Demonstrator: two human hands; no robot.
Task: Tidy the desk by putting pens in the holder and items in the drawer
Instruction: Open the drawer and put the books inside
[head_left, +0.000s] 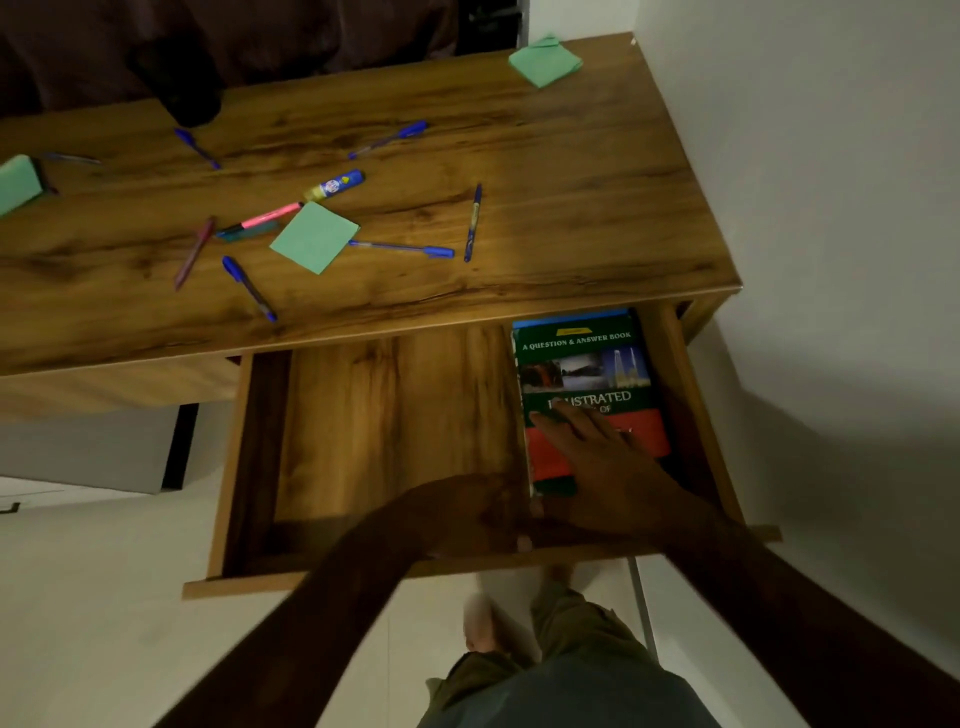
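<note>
The wooden drawer is pulled out under the desk top. At its right side lies a green and red book. My right hand rests flat on the book's cover, fingers spread. My left hand sits at the drawer's front edge, by the book's near corner; what its fingers grip is hard to tell. On the desk lie several blue pens, a pink highlighter, a glue stick and green sticky-note pads. A dark holder stands at the back left.
A white wall runs close along the desk's right side. More green pads lie at the back right corner and the far left edge. My legs and a bare foot are on the pale floor below the drawer.
</note>
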